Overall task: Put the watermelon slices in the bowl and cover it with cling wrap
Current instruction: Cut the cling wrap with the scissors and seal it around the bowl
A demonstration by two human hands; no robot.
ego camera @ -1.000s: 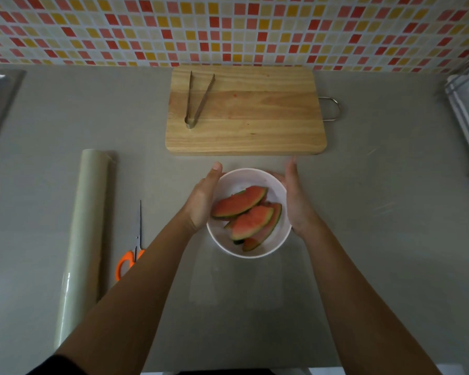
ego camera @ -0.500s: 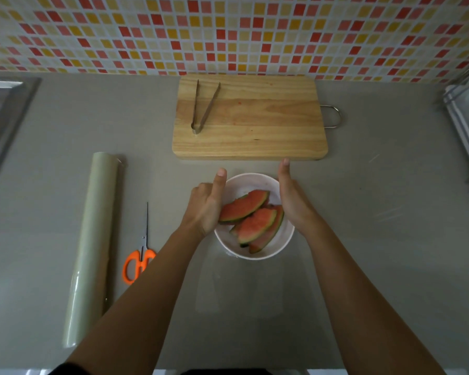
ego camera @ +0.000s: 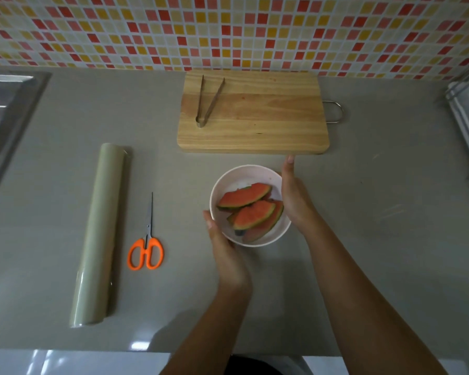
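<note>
On the grey counter (ego camera: 390, 239), the white bowl (ego camera: 228, 174) stood about midway between the back and front edges, just nearer the front than the wooden cutting board (ego camera: 268, 125). Three watermelon slices (ego camera: 251, 209) lay overlapping inside it, red flesh up and green rinds showing. The left hand (ego camera: 225, 253) pressed against the bowl's near-left wall, thumb straight beside the rim, its fingers partly hidden under the bowl. The right hand (ego camera: 294, 196) lay flat along the bowl's right wall, fingers straight and together, tips reaching almost to the board's front edge. Neither hand curled round anything. Whether film already lay over the bowl could not be told.

The cling wrap roll (ego camera: 100, 231) lay toward the counter's left side, running from mid-depth to near the front edge. Orange-handled scissors (ego camera: 146, 247) sat between roll and bowl, blades pointing to the back. The board sat at the back edge, below the tiled wall (ego camera: 228, 31), carrying metal tongs (ego camera: 207, 104) on its left part. A steel sink (ego camera: 0, 117) filled the back-left corner.
</note>
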